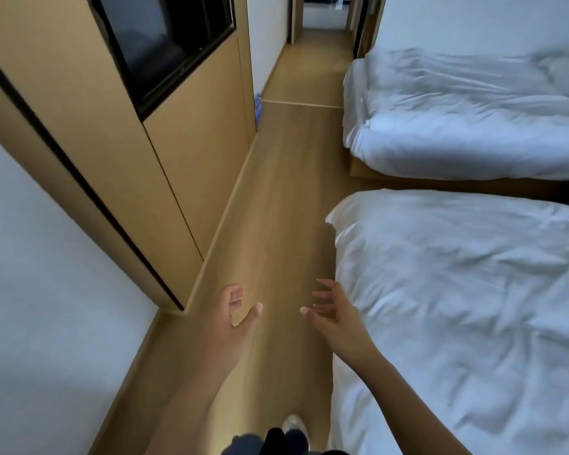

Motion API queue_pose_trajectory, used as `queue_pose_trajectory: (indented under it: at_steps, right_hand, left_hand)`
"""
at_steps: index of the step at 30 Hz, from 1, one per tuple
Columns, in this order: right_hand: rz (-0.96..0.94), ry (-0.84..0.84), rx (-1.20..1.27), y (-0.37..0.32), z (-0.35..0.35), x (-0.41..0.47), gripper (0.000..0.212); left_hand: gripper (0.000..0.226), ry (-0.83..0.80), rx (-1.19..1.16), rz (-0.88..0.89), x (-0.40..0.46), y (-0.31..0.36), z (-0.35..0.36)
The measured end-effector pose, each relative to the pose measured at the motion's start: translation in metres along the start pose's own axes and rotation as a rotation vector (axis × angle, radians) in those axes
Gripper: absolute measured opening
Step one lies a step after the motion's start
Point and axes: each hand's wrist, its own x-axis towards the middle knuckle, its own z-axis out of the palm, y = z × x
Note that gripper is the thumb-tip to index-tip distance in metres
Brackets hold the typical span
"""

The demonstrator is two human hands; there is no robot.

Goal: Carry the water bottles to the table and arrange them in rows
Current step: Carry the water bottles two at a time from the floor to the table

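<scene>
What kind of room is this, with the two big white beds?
Probably a hotel room or guest bedroom. Two beds with white duvets, the near bed and the far bed, stand side by side, a dark television is set into the wooden wall unit, and a narrow hallway leads away.

— What colour is the floor (286, 198)?
— A warm tan wood tone with a faint grain, running down the corridor. The wall panelling (191, 165) on the left matches it, same honey-brown, with a thin dark seam along its edge.
— And the screen set into it?
— The television (165, 41) is black, glossy, with a black frame.
— The beds?
— Both plain white. The near duvet (457, 307) is white with bluish-grey shadows in the creases; the far duvet (457, 113) the same. The wall (40, 307) at the lower left is pale grey-white.
— Anything brighter?
— By the far end of the panelling, the water bottles (258, 106): clear with blue, too blurred for a pattern.
</scene>
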Motion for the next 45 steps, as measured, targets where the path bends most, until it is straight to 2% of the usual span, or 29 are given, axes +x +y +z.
queue_pose_trajectory:
  at_steps: [10,23,28,37,45]
  right_hand:
    - [0.026,0.006,-0.036,-0.023,-0.006,0.237,0.055]
    - [0.064,0.071,-0.025,-0.105,-0.001,0.535,0.053]
    - [0.122,0.066,-0.015,-0.106,-0.012,0.643,0.054]
    - [0.085,0.038,-0.024,-0.132,-0.066,0.896,0.053]
    - [0.114,0.022,-0.028,-0.151,-0.100,1.065,0.048]
  left_hand:
    - [0.044,-0.011,-0.015,0.022,0.244,0.039,0.011]
    - [0.032,-0.085,-0.048,0.061,0.574,0.097,0.004]
    - [0.032,-0.090,-0.051,0.046,0.684,0.113,0.027]
    - [0.031,-0.044,-0.041,0.038,0.914,0.182,0.082]
    - [0.034,-0.038,-0.045,0.053,1.083,0.231,0.110]
